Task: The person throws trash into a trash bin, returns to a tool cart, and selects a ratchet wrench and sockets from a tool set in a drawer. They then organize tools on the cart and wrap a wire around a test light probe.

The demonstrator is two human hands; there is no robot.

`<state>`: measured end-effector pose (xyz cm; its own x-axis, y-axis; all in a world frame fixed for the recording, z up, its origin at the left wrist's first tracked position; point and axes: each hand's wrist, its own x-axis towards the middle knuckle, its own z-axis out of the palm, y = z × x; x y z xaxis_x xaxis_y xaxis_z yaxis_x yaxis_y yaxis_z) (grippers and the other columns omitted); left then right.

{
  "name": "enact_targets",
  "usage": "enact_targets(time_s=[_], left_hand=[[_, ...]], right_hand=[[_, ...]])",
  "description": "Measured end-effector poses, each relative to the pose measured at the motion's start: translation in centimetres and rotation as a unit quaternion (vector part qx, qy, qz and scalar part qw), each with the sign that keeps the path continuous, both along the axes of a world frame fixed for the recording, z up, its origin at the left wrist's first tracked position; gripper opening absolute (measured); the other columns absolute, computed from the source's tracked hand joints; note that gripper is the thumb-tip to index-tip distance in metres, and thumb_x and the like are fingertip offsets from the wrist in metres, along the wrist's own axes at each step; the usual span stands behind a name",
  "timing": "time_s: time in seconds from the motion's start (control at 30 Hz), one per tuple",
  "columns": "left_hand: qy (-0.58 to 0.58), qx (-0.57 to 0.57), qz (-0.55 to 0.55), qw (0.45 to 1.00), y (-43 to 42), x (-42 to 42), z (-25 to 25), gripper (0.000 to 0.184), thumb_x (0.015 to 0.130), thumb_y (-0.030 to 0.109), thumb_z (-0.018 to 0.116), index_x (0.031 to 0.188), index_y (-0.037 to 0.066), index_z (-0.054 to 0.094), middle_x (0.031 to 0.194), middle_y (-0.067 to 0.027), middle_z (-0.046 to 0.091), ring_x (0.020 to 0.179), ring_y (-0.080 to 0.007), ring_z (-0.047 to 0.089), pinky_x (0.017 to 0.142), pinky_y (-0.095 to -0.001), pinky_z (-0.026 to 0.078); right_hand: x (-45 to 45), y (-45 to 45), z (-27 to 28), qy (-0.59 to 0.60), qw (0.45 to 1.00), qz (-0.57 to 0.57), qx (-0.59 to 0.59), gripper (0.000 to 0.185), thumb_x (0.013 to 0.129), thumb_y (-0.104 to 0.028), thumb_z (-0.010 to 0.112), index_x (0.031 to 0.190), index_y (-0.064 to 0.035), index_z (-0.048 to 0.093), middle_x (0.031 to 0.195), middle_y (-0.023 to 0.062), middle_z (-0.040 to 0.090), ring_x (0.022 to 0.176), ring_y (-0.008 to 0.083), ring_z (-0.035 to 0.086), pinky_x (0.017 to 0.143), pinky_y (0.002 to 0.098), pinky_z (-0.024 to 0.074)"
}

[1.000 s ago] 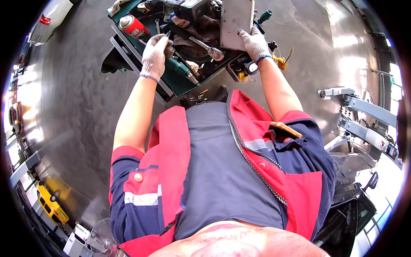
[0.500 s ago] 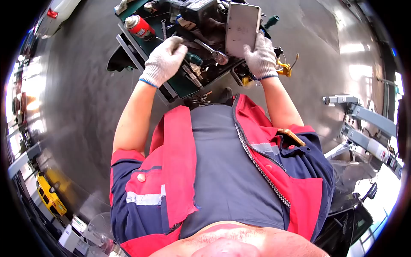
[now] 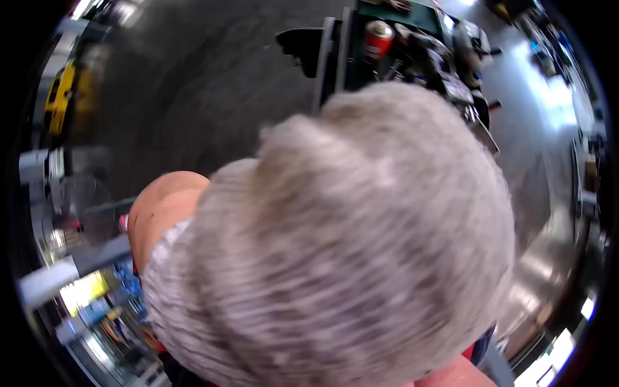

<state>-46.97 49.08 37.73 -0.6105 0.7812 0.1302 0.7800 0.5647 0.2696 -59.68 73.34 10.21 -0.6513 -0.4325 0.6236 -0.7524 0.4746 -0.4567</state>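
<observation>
My left hand [image 3: 348, 232], in a whitish knitted glove, is very close to the camera and fills the middle of the view. Its outline is rounded and blurred, and single fingers cannot be made out. The bare forearm [image 3: 164, 209] shows at its left. Beyond the hand is the tool cart [image 3: 330, 61], its lower part covered by the glove. A red spray can [image 3: 378, 40] with a pale cap stands on the cart. Dark tools and parts [image 3: 429, 55] lie beside the can, too blurred to name. My right hand does not show.
A black panel [image 3: 303, 48] juts from the cart's left side. Grey floor [image 3: 213, 84] surrounds the cart. A yellow toy-like vehicle [image 3: 59, 97] is at the far left. A grey lift arm [image 3: 48, 280] shows at the lower left.
My left hand has left the cart and come up close to the camera. My right hand is out of sight. The view has shifted, so the cart appears farther right.
</observation>
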Motion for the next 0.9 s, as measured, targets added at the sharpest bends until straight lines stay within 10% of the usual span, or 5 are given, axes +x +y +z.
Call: enact_targets(time_s=[0.4, 0.9], left_hand=[[-0.039, 0.016, 0.207, 0.977, -5.5, 10.5, -1.4, 0.034, 0.085, 0.025, 0.079, 0.113, 0.009, 0.07, 0.096, -0.0121, 0.073, 0.092, -0.033, 0.071, 0.084, -0.0418, 0.056], [0.015, 0.029, 0.219, 0.975, -28.9, 13.3, -1.9, 0.033, 0.086, 0.026, 0.079, 0.113, 0.008, 0.07, 0.096, -0.0129, 0.073, 0.092, -0.0333, 0.071, 0.083, -0.0419, 0.056]], right_hand=[[-0.2, -13.7, 1.4, -0.063, 0.963, 0.242, 0.098, 0.03, 0.082, -0.022, 0.074, 0.106, -0.0066, 0.065, 0.101, 0.0162, 0.067, 0.096, 0.0397, 0.067, 0.081, 0.049, 0.0558], [7.5, -30.7, 1.1, -0.204, 0.96, 0.104, 0.162, 0.039, 0.088, -0.023, 0.07, 0.122, -0.0044, 0.068, 0.114, 0.0204, 0.07, 0.106, 0.0416, 0.067, 0.092, 0.0489, 0.0554]])
